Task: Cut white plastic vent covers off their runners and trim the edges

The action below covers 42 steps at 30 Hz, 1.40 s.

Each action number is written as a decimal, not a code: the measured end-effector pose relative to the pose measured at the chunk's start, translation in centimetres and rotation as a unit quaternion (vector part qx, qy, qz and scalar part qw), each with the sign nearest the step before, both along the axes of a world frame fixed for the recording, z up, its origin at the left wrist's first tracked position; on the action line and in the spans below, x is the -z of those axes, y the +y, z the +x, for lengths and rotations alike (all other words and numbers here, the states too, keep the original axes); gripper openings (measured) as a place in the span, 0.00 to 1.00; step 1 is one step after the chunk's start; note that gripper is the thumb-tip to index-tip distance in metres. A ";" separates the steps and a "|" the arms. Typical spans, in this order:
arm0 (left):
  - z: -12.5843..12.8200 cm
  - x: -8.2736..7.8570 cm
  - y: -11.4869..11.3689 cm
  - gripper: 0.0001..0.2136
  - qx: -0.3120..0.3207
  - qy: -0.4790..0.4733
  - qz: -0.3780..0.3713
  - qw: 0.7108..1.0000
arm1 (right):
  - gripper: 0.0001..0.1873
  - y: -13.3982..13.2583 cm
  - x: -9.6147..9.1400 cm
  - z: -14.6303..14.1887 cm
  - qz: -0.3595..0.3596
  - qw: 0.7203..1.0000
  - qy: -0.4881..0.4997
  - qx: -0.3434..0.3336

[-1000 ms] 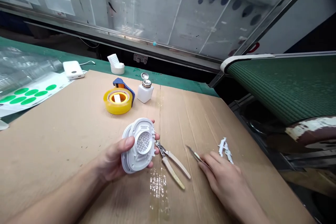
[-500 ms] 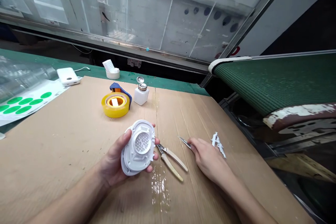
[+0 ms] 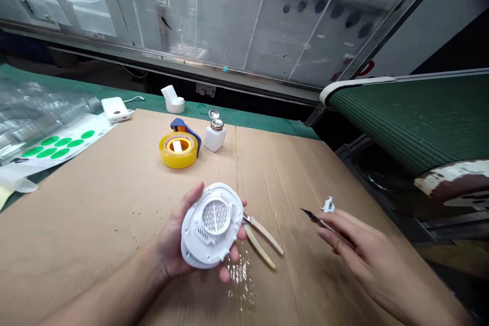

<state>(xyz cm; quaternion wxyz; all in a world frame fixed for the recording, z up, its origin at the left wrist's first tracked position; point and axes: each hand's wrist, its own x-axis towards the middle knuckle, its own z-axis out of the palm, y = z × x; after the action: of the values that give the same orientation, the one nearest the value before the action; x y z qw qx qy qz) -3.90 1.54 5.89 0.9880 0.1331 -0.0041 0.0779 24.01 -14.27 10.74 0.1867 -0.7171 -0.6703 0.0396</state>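
A white oval plastic housing with a round slotted grille lies in my left hand, the thumb along its upper left edge and the fingertips showing past its right side. My right hand is closed around a slim pointed craft knife, its dark tip directed up and left above the cardboard. Between the hands lie pliers with cream handles, their jaws partly hidden by the housing and left fingers. Just beyond my right hand are white plastic scraps, partly covered by it.
Yellow tape on a blue dispenser and a white pump bottle stand farther back on the cardboard. A white power bank and a sheet of green stickers are at left. A green conveyor belt borders the right.
My right hand has lifted the knife off the cardboard and turned it, moving right. The housing has tilted clockwise in my left hand. The whole view has shifted slightly.
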 end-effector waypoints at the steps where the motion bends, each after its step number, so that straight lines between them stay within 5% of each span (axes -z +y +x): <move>1: 0.1 0.2 -0.3 0.36 0.025 -0.002 -0.014 1.000 | 0.10 0.9 -0.6 -0.7 0.038 0.998 0.019 -0.044; 5: 0.5 1.1 -1.8 0.39 0.106 0.027 -0.051 0.993 | 0.11 4.3 -1.9 -3.7 0.115 0.971 0.055 -0.203; 9: 0.9 1.3 -2.9 0.42 0.130 0.089 -0.071 0.985 | 0.18 5.9 -0.6 -4.8 0.124 0.959 0.042 -0.253; 16: 1.3 0.8 -3.6 0.39 0.114 0.174 -0.109 0.972 | 0.11 4.9 2.2 -4.9 0.131 0.948 0.113 -0.266; 31: 1.2 0.5 -4.2 0.29 0.102 0.186 -0.093 0.973 | 0.17 4.4 2.6 -4.8 0.094 0.954 0.119 -0.260; 42: 1.5 -0.2 -3.9 0.32 0.131 0.205 -0.070 0.967 | 0.20 4.4 2.2 -4.7 0.085 0.957 0.096 -0.258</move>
<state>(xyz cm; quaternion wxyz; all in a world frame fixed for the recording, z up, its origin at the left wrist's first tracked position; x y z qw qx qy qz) -2.40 -2.31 6.10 0.9763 0.0746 0.1861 -0.0815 19.34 -9.86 8.49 0.2941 -0.4938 -0.8124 0.0983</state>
